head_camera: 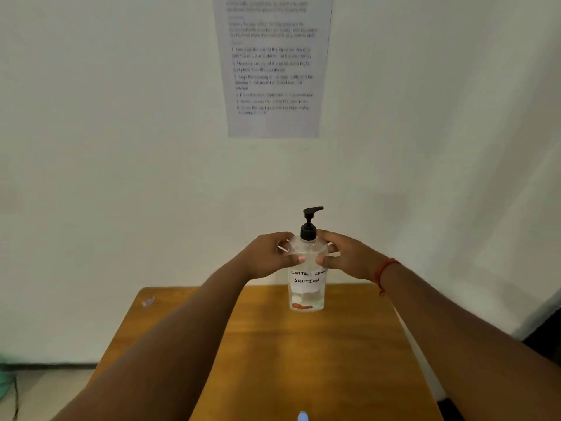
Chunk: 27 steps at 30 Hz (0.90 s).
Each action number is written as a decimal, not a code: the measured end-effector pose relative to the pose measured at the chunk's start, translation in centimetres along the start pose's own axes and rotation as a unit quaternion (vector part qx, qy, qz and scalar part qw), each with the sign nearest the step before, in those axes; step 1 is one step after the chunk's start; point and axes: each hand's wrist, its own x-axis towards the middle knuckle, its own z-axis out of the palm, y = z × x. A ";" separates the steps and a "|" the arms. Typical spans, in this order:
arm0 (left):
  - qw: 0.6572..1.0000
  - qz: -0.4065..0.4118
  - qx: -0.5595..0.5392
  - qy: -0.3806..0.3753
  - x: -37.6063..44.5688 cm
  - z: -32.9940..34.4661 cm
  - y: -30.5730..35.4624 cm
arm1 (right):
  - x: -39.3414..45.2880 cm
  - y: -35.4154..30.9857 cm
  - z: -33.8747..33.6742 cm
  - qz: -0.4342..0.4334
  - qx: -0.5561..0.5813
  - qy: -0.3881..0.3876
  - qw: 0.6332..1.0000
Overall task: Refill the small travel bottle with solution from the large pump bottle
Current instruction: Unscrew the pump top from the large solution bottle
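Upright near the far edge of the wooden surface (pixel 303 360) stands the large pump bottle (pixel 307 287), clear-walled, with a black pump head (pixel 310 221) whose spout points to the right. A white label (pixel 307 279) on its front is hand-lettered "Contact lens solution". Some clear liquid sits low in the bottle, and something orange shows at its base.

Both hands meet at the bottle's shoulder, just under the pump collar. Left of the bottle, the left hand (pixel 268 255) wraps its fingers and thumb round the clear body, a grasping grip. Right of the bottle, the right hand (pixel 347 256) does the same from the opposite side, its thumb pressed to the front wall. A red thread bracelet (pixel 383 273) circles the right wrist.

Behind the bottle, on the pale wall, hangs a printed sheet (pixel 273 65) of numbered steps, too blurred to read fully. Nearer the camera than the bottle, at the frame's lower edge, a small blue rounded tip (pixel 302 416) pokes up; I cannot tell what it is.
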 end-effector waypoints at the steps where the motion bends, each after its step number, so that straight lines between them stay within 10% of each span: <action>1: 1.000 0.012 -0.003 0.010 0.1 -1.3 1.3 | 0.0 -1.3 -1.2 -0.014 -0.002 0.011 1.000; 27: 0.968 0.200 -0.106 0.111 -1.1 -20.7 23.6 | -1.9 -25.1 -19.4 -0.208 0.004 0.148 0.967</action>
